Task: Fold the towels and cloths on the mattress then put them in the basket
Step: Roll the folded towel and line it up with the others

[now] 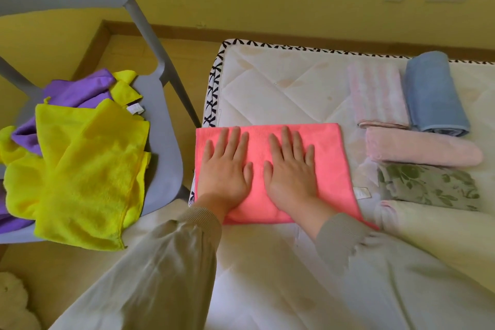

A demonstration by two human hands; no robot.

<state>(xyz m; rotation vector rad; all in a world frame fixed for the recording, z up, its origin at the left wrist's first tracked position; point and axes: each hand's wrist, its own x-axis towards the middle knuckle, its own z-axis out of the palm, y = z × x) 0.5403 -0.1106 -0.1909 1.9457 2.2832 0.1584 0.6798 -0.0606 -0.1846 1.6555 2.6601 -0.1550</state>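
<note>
Left hand (224, 169) and right hand (291, 166) side by side, palms down, fingers straight and spread, grasping nothing, pressing flat pink microfibre cloth (326, 147) on white quilted mattress (267, 83)

Two hands (225, 171) (292, 169), one coral cloth (329, 158), one chair (166, 142)

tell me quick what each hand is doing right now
Left hand: open, flat on the pink cloth.
Right hand: open, flat on it too.

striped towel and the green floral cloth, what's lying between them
A folded pale pink towel lies between the striped towel and the floral cloth, seen in the head view.
</note>
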